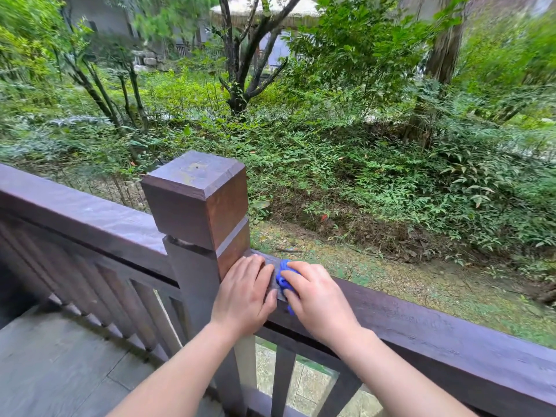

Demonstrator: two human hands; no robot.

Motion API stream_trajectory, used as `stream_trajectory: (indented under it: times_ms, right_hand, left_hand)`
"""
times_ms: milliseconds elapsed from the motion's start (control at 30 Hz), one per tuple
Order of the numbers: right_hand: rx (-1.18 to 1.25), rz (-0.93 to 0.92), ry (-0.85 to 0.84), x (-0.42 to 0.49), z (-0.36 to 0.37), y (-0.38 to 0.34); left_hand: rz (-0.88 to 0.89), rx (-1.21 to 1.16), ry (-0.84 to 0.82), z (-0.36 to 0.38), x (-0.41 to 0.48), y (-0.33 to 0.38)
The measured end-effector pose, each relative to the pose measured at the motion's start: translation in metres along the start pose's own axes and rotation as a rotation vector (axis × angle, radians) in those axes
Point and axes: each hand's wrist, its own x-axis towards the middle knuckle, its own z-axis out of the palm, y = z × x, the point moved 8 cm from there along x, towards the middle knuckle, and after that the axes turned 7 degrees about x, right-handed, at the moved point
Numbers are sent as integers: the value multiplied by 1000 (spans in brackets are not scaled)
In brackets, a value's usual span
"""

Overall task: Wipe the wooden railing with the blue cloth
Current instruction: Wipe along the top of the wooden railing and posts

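A dark brown wooden railing (pixel 421 323) runs from the square corner post (pixel 198 203) down to the right. My right hand (pixel 316 299) presses a bunched blue cloth (pixel 283 276) onto the rail's top, close to the post. Only a small part of the cloth shows past the fingers. My left hand (pixel 243 293) lies flat on the rail between the cloth and the post, fingers together, holding nothing.
A second rail section (pixel 75 212) with vertical balusters (pixel 120 299) leads left from the post. Grey deck boards (pixel 60 365) lie below at the left. Beyond the railing are a gravel strip, dense green shrubs and trees.
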Motion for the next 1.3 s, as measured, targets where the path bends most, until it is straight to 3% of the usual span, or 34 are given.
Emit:
stream_trajectory:
  times_ms: [233,433,633,800,933,1067,1167,1300]
  right_hand:
    - [-63,248,141,-3,-19,28]
    - [-34,79,83,-34,-27,26]
    - [-147,426,281,-54,-58,81]
    - [-129,271,237,-39,-33,35]
    - [-135,209,216,-64,-55,57]
    - [-190,404,319,-101,-89,111]
    - [-216,500,385,-98,-90,109]
    - [-187,283,282,-78,-69,65]
  left_hand:
    - [-10,15,6,-2,0,1]
    - [-20,25,-1,0,-1,0]
    - [-78,-1,-15,-4,1,1]
    - [-90,10,-4,0,1,0]
    - [-89,11,18,2,2,0]
    - [-71,8,35,3,2,1]
    - [-65,5,53,3,3,1]
    - [-47,17,84,3,4,1]
